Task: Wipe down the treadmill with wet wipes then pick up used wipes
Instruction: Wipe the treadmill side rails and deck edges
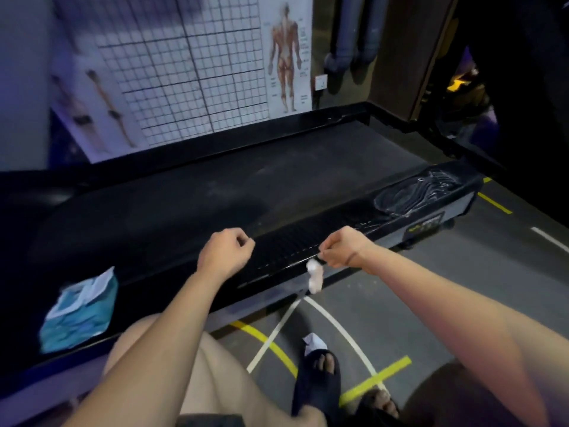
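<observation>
The black treadmill [215, 192] stretches across the view, its ribbed side rail [286, 241] nearest me. My right hand [338, 246] pinches a crumpled white wipe [314, 274] that dangles over the rail's edge. My left hand [224, 251] hovers over the rail with fingers curled and holds nothing. A teal pack of wet wipes [80, 312] lies on the rail at the lower left, its flap lifted. Another used white wipe [313, 343] lies on the floor by my sandalled foot.
A bagged coil of cable [415, 192] rests on the rail's far right end. Behind the treadmill stands a wall with a grid chart and an anatomy poster [286, 53]. The grey floor [400, 303] carries yellow and white lines. My knee and black sandals [317, 380] are below.
</observation>
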Action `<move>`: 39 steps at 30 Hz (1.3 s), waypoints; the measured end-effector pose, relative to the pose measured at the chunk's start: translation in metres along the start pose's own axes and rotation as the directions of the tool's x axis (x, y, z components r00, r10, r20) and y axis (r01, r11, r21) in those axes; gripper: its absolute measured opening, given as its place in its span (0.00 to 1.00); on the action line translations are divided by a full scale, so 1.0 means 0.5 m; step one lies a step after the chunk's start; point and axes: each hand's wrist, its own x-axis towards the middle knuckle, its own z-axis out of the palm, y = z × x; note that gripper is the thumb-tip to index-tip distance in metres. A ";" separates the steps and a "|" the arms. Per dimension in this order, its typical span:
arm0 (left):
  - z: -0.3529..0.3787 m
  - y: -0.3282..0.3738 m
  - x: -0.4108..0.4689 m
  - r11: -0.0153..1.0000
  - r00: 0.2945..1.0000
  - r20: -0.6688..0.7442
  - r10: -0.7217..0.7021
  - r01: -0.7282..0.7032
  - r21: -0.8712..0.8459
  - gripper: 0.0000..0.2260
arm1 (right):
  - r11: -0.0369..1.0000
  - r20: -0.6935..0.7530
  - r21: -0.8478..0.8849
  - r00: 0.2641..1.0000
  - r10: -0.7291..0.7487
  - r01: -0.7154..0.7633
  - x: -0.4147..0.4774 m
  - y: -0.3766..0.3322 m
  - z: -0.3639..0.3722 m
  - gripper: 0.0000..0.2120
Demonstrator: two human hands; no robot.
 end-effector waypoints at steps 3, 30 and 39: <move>0.007 -0.084 -0.037 0.997 0.997 -0.055 -0.055 0.052 -0.048 0.10 | 0.999 0.101 0.047 0.995 -0.003 -0.002 -0.002 0.007 0.061 0.06; -0.108 -0.507 -0.079 0.568 0.522 -0.224 -0.823 0.759 -0.318 0.31 | 0.891 0.089 0.274 0.913 -0.398 0.362 -0.049 -0.201 0.229 0.17; -0.067 -0.441 -0.080 0.858 0.703 -0.496 -0.510 0.454 -0.239 0.11 | 0.878 0.022 0.348 0.933 -0.358 0.329 -0.048 -0.202 0.210 0.17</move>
